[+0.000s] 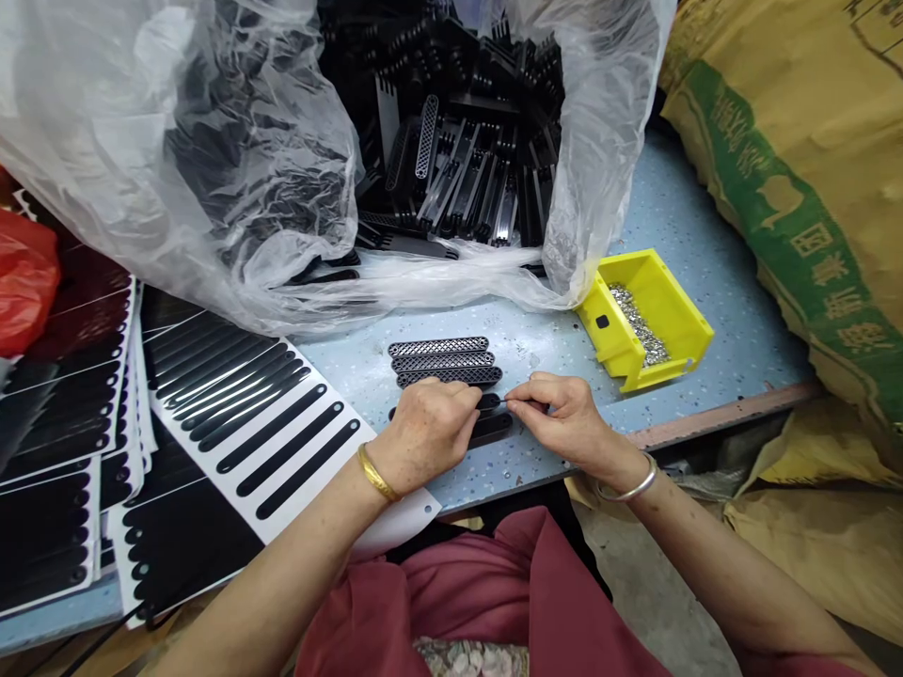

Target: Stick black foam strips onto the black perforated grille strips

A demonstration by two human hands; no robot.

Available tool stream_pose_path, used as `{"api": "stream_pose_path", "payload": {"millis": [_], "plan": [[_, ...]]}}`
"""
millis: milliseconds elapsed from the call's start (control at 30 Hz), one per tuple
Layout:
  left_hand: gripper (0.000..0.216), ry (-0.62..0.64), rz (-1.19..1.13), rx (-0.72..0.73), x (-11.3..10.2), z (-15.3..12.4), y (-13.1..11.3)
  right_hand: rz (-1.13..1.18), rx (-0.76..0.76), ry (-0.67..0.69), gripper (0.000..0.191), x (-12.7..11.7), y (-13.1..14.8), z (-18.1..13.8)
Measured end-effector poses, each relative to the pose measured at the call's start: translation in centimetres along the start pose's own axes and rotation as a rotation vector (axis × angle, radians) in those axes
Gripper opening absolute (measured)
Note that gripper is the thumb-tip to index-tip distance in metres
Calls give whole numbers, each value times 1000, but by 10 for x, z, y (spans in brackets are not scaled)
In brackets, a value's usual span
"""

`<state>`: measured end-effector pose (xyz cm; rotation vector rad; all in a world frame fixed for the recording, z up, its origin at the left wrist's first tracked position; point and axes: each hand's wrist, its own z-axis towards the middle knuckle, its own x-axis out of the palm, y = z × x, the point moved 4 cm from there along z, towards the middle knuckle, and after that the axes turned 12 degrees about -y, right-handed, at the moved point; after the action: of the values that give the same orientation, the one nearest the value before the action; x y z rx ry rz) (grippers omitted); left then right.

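My left hand [432,428] and my right hand [564,418] meet over a long black part [498,428] lying on the blue table near its front edge. Both hands are closed in a pinch. A thin black strip [526,402] runs between the fingertips of the two hands. Just beyond them three black grille strips [444,361] lie side by side on the table. The left hand covers most of the black part's left end.
A big clear plastic bag [212,160] full of black plastic parts [466,141] fills the back. A yellow bin [653,320] of small metal screws sits right. White sheets with black oval stickers [261,414] lie left. A yellow-green sack [797,188] stands right.
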<state>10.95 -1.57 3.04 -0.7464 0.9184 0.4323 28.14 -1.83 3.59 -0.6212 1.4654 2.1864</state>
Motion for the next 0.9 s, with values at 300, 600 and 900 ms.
{"api": "stream_pose_path", "payload": {"millis": [300, 600, 900], "plan": [[17, -1, -15, 3, 0, 0, 0, 20, 11, 2, 15, 0, 0, 1], [17, 1, -7, 2, 0, 0, 0, 50, 12, 7, 15, 3, -1, 1], [14, -27, -12, 3, 1, 0, 2, 229, 230, 251, 16, 14, -13, 8]]}}
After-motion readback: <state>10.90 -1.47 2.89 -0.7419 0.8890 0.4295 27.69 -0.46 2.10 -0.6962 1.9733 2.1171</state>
